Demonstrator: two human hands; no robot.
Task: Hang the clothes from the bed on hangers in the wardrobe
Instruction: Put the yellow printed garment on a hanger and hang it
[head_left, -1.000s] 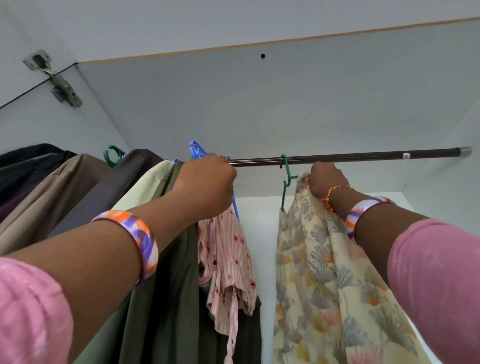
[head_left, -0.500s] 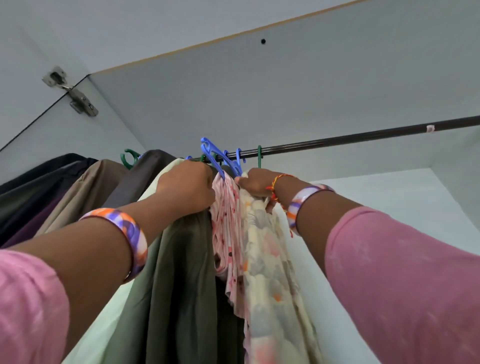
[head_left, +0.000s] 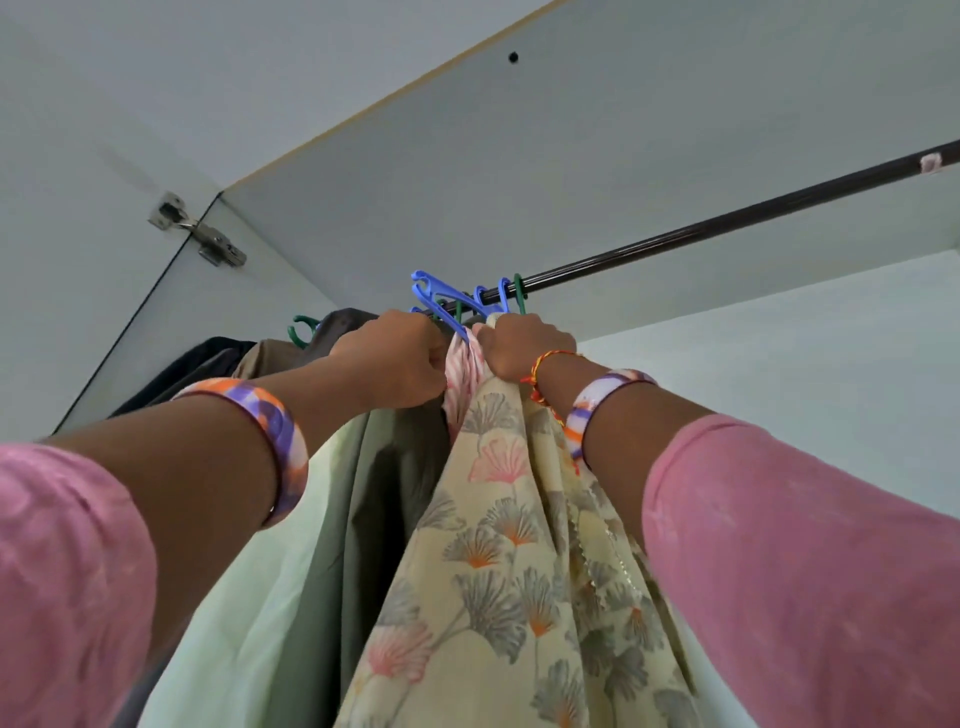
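Observation:
A dark wardrobe rod (head_left: 727, 226) runs from the middle up to the right edge. A cream floral garment (head_left: 509, 561) hangs from a green hanger hook (head_left: 518, 291) on it. My right hand (head_left: 524, 345) is shut on the top of this garment, just under the rod. Squeezed beside it is a pink striped garment (head_left: 462, 376) on a blue hanger (head_left: 447, 306). My left hand (head_left: 395, 358) is closed on the clothes to its left, an olive green garment (head_left: 384, 467) and a pale green one (head_left: 265, 597).
More dark and brown clothes (head_left: 218, 358) hang further left, with another green hook (head_left: 304, 330). A metal door hinge (head_left: 200, 236) sits on the left panel. The wardrobe's white ceiling is close above. The right stretch of the rod carries nothing.
My right hand slid the floral garment left along the rod, from well apart to pressed against the pink striped one. The view tilted upward and closer.

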